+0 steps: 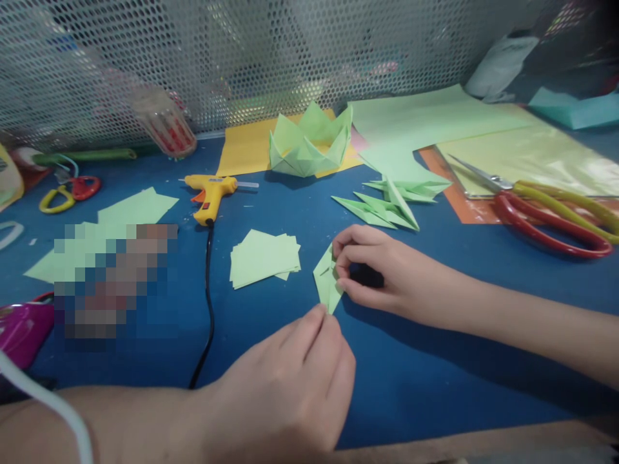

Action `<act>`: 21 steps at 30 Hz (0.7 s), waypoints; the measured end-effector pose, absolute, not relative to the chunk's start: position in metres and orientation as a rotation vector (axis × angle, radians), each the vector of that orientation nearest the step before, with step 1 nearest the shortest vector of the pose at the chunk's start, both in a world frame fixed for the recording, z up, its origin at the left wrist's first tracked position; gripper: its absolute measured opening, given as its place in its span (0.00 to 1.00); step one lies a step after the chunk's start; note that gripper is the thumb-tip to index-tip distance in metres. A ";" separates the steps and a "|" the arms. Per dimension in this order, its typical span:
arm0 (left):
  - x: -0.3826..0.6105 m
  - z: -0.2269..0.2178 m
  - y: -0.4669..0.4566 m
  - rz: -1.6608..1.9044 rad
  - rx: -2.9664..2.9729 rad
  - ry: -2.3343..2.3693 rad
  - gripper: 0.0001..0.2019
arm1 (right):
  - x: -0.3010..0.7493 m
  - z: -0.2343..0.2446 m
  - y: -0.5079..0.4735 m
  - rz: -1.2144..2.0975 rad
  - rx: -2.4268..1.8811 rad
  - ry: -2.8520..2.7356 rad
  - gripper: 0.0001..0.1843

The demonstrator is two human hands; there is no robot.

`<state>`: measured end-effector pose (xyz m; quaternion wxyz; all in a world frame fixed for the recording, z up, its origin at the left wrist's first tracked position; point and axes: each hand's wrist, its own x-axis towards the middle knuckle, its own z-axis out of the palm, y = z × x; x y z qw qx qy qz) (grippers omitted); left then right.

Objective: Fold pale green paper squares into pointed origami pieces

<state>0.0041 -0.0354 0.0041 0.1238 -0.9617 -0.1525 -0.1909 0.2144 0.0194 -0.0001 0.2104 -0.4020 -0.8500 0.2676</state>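
A small piece of folded green paper [325, 276] lies between my two hands on the blue tabletop. My left hand [294, 374] pinches its near tip between thumb and fingers. On its right edge, the fingers of my right hand [382, 267] are bent and closed on the paper; the fingertips partly cover the folds. Left of it sits a stack of green paper pieces [264, 259]. Several folded pointed green paper pieces [387, 205] lie just beyond my right hand. Farther back stands a green paper bowl shape [309, 145] with pointed edges.
A yellow glue gun [213, 193] with a black cord [210, 290] lies to the left. Large red-and-yellow-handled scissors [551, 209] rest at right near paper sheets [420, 125]. A jar [167, 122] stands by the perforated metal panel [232, 58]. A blurred patch hides something at left.
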 end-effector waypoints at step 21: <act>0.008 0.010 -0.036 -0.370 -2.724 -0.362 0.10 | 0.214 0.000 0.020 0.765 -1.106 -2.355 0.06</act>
